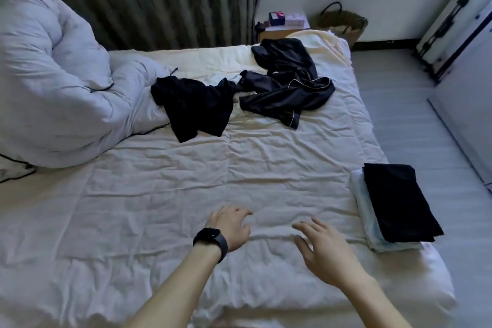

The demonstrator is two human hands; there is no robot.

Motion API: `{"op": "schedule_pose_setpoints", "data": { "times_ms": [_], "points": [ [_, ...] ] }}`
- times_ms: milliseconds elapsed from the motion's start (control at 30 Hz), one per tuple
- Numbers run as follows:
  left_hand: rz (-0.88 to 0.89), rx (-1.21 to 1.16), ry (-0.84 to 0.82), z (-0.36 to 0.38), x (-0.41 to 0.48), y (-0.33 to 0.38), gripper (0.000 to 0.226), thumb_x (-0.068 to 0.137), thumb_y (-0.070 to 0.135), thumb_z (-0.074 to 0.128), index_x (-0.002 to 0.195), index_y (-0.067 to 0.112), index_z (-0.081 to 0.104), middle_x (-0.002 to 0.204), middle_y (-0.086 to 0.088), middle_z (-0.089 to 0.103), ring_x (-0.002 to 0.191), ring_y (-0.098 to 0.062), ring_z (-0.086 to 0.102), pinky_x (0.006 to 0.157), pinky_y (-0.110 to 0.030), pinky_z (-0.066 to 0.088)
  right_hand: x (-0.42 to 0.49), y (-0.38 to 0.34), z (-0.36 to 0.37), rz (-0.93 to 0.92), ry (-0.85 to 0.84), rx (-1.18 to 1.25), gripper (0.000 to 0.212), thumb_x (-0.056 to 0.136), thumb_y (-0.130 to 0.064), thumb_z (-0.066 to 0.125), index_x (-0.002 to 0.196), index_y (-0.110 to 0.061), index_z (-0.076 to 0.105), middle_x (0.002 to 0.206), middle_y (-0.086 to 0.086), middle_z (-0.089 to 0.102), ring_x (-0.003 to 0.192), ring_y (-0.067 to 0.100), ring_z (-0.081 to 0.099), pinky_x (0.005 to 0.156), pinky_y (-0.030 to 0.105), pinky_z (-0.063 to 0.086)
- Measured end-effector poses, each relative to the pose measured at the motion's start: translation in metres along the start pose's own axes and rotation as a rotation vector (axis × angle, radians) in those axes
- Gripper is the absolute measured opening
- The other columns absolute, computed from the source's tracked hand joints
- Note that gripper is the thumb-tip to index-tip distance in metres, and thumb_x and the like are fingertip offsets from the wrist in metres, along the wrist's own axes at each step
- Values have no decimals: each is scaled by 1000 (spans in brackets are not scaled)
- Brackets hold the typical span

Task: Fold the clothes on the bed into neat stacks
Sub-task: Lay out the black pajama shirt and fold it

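Stack of folded black and pale-blue cloth [396,200] sits right of left hand [231,226] and right hand [323,246], both empty, fingers spread.

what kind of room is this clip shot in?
Most likely a home bedroom: a bed with a bunched-up duvet, a nightstand beside the curtain, and a suitcase against the wall.

No writing, brand or number is legible anywhere. Beyond the far corner of the cream-sheeted bed [186,194], the small dark box with a pink patch [276,18] and the pale flat box [296,20] are too blurred to read.
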State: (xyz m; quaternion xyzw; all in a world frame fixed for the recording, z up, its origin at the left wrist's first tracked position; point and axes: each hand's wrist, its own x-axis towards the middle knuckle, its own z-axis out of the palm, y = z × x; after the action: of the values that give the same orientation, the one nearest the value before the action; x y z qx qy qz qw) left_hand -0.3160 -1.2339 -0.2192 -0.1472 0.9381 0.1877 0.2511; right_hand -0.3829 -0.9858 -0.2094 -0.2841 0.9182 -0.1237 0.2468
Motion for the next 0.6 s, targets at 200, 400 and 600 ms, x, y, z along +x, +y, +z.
{"op": "schedule_pose_setpoints", "data": {
  "times_ms": [200, 400, 600],
  "points": [
    [-64, 13, -137, 34, 94, -26, 47, 98, 42, 44, 145, 37, 44, 149, 6, 47, 137, -23, 41, 111, -36, 32, 108, 37, 54, 38, -208, 89, 45, 106, -48, 39, 147, -32, 48, 148, -10, 53, 145, 15, 35, 113, 32, 34],
    [-80, 63, -165, 64, 203, -52, 51, 98, 42, 44, 149, 35, 40, 153, 3, 41, 140, -23, 37, 113, -39, 31, 235, 84, 96, 56, -275, 65, 52, 107, -48, 37, 154, -26, 39, 161, 0, 38, 150, 22, 28, 119, 34, 25],
    [-23, 156, -110, 93, 315, -66, 60, 100, 46, 41, 156, 38, 20, 167, 0, 8, 153, -26, 8, 123, -47, 13, 363, 139, 116, 109, -103, -104, 64, 103, -59, 31, 161, -38, 11, 171, -1, -10, 157, 22, -10, 124, 56, 4]
  ]
}}
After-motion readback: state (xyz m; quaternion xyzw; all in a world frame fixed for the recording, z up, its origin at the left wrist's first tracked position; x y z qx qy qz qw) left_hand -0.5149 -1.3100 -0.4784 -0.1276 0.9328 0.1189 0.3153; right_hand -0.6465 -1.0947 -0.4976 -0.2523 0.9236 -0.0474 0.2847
